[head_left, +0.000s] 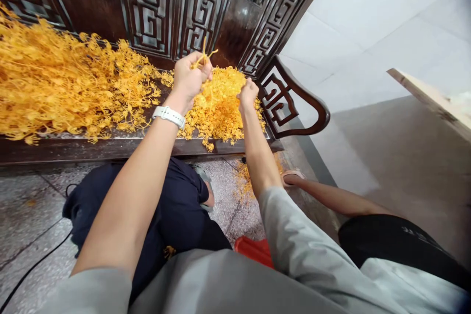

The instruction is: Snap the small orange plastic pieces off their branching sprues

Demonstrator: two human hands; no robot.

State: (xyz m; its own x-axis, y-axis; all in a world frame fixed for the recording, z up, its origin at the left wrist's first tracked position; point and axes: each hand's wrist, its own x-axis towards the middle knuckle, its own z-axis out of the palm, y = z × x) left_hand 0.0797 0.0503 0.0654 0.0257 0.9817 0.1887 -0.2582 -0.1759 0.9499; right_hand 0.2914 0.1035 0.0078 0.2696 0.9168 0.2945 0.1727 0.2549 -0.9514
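My left hand (189, 78), with a white watch band on the wrist, is raised over the bench and closed on a thin yellow branched piece (202, 59), whose prongs stick out above the fingers. To its right, my right hand (248, 93) is closed at the edge of a smaller heap of the same yellow pieces (224, 108); what its fingers pinch, if anything, is hidden. A much larger yellow heap (73, 83) spreads over the left of the seat. Both heaps lie on a dark wooden bench (162, 149).
The bench has a carved back (147, 5) and a curved armrest (320, 117) at right. Yellow bits (245, 179) lie on the floor. Below are a red plastic object (253, 250), dark blue cloth (176, 211), a black cable (33, 274) and a bare leg (327, 196). A wooden board edge (430, 98) juts in at right.
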